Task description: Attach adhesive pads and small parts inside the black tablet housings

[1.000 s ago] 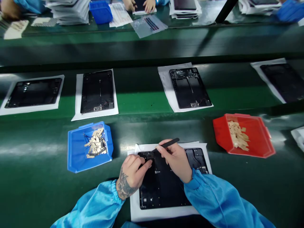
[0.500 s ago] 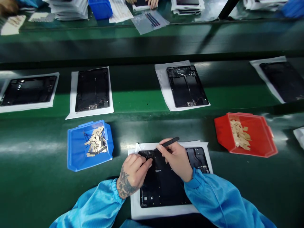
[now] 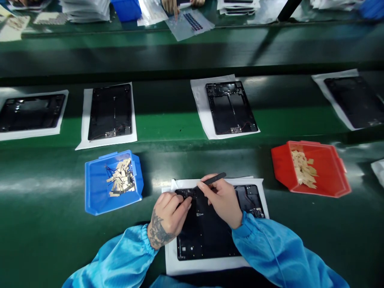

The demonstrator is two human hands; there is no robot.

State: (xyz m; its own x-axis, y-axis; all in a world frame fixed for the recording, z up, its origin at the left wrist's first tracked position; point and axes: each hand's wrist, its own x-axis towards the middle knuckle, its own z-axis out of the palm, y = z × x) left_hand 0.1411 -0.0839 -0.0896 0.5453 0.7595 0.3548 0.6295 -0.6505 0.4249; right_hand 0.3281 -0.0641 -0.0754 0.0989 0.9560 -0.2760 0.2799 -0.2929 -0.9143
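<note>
A black tablet housing lies on a white foam sheet in front of me. My right hand grips black tweezers, whose tip points down at the housing's upper left corner. At that same corner, the fingers of my left hand are pinched together against the small dark parts there. Whatever they hold is too small and dark to make out. The left hand's back has a tattoo, and both arms wear blue sleeves.
On the left stands a blue bin of small tan-and-black pieces; a red bin with pale tan pieces is on the right. Several tablet housings on white sheets lie along the green belt. A co-worker's hand shows beyond, near a plastic sheet.
The housings on the belt have shifted slightly left. Across the way, the co-worker's hand has moved onto the plastic sheet. My hands and the tweezers have hardly moved.
</note>
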